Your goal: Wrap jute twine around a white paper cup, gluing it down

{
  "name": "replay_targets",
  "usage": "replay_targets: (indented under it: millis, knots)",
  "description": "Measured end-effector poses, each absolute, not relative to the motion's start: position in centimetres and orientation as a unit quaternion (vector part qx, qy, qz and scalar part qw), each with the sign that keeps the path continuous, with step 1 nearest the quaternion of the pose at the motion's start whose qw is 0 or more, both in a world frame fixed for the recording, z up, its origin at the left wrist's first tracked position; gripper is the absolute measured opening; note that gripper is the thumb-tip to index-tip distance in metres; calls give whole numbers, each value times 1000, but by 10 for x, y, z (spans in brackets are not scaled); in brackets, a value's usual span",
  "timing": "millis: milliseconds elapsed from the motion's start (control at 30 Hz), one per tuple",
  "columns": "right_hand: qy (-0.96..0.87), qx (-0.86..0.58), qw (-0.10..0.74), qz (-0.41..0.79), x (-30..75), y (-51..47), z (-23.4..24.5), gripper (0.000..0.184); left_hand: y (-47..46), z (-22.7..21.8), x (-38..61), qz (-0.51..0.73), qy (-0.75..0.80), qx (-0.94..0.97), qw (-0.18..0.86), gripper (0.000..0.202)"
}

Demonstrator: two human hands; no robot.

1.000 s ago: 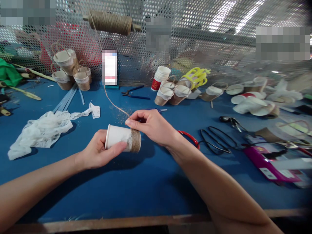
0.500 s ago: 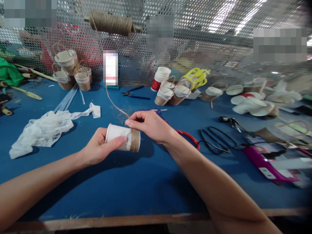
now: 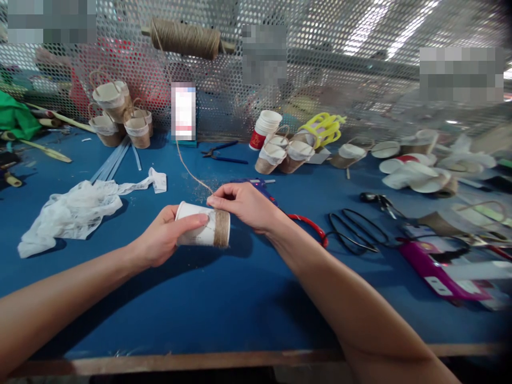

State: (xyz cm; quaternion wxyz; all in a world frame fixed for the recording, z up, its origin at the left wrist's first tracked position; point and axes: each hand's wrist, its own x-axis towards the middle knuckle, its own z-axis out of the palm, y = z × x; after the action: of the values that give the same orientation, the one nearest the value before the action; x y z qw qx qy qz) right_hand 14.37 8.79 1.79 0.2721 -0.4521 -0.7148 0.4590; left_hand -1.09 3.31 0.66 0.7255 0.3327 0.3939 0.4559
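Observation:
A white paper cup lies on its side in the air above the blue table, with my left hand closed round its open-rim end, thumb across the wall. Brown twine is wound in a band about the cup's right end. My right hand pinches the twine strand at the upper edge of that band. From there the strand runs up to a twine spool hung on the mesh wall. A blue glue gun lies behind my right hand, partly hidden by it.
White lace is heaped at left. Twine-wrapped cups with handles stand at the back left, others beside stacked paper cups. Pliers, a black cable and a purple box lie about. A phone stands at the back.
The cup has turned in my left hand, and my left thumb now lies higher across its wall. My right hand keeps its pinch on the twine, almost unmoved.

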Motion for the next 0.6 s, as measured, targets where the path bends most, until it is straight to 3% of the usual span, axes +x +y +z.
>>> replay_targets:
  millis: [133,300,600]
  knots:
    - [-746,-459,247,415,145,94,14,23,35,10,-10,447,416,287,739,6]
    - [-786,-510,258,234,151,91,29,31,41,12,-12,459,419,257,740,10]
    - [-816,-463,193,287,147,55,53,19,46,12,-16,479,407,236,741,17]
